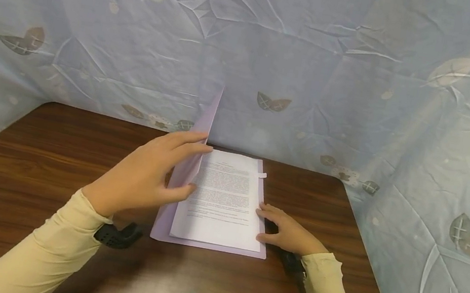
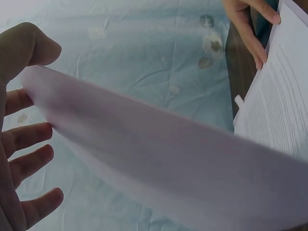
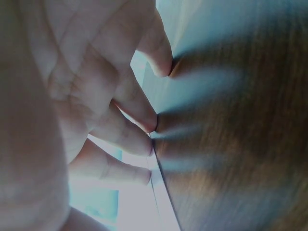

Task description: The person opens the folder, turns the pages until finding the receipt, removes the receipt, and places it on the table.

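Observation:
A light purple folder point(image 1: 163, 230) lies opened on the table, with its cover point(image 1: 209, 114) raised nearly upright on the left. White printed sheets point(image 1: 221, 201) rest inside on the folder's back panel. My left hand point(image 1: 143, 173) holds the cover by its free edge, the thumb point(image 2: 47, 50) on one side and the fingers spread along the other. At the folder's right edge, the fingertips of my right hand point(image 1: 290, 233) rest against the border, palm over the tabletop. In the right wrist view, those fingers point(image 3: 130, 137) reach down to the edge in a loose row.
The folder lies on a dark brown wooden table point(image 1: 77, 152). A small white tab point(image 1: 263, 175) sticks out from the folder's right side. A pale blue curtain point(image 1: 250, 51) with leaf prints hangs along the back and sides. Black straps point(image 1: 117, 235) circle both wrists.

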The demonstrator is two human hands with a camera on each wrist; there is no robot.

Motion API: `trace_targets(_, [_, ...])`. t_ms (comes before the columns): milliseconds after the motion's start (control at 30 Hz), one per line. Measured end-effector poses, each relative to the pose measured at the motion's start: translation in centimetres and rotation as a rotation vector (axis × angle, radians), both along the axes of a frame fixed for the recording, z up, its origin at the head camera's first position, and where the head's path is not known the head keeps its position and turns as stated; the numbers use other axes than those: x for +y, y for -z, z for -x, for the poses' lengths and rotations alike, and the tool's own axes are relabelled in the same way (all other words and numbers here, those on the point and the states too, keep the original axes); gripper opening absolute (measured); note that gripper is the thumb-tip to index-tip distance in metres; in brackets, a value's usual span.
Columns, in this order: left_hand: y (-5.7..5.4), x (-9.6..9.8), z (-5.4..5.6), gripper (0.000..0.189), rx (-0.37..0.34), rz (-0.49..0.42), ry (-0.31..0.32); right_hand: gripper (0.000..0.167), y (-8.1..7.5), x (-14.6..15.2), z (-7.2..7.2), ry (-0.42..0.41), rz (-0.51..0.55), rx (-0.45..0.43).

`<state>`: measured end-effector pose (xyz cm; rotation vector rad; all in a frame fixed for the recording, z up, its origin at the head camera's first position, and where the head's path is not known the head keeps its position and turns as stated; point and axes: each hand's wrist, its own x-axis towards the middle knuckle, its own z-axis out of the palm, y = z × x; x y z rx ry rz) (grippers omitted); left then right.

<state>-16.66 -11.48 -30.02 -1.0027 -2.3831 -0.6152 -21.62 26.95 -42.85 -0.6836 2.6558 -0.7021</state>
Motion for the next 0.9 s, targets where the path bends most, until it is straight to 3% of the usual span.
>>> trace_targets(400, [0.0,-4.1,-1.1,0.072,0.003,-0.037,-0.087,0.077,0.4,-0.1,0.2,0.006,-0.009,-0.004])
trace_targets(600, [0.3,-5.3,-1.2,0.074,0.018,-0.062,-0.111,0.078,0.4,0.1,0.2,0.007,-0.004,-0.004])
trace_targets(700, [0.1,-5.5,-1.2,0.072,0.085,-0.073,-0.091,0.078,0.5,0.2,0.2,0.004,-0.005,0.001])
trace_targets(800, [-0.4,-5.3,-1.4,0.066,0.205,-0.059,-0.052,0.077,0.5,0.2,0.2,0.0,-0.004,0.003])
trace_targets(900, [-1.1,-4.7,-2.2,0.062,0.334,0.03,-0.019,0.078,0.5,0.1,0.4,-0.017,-0.001,0.006])
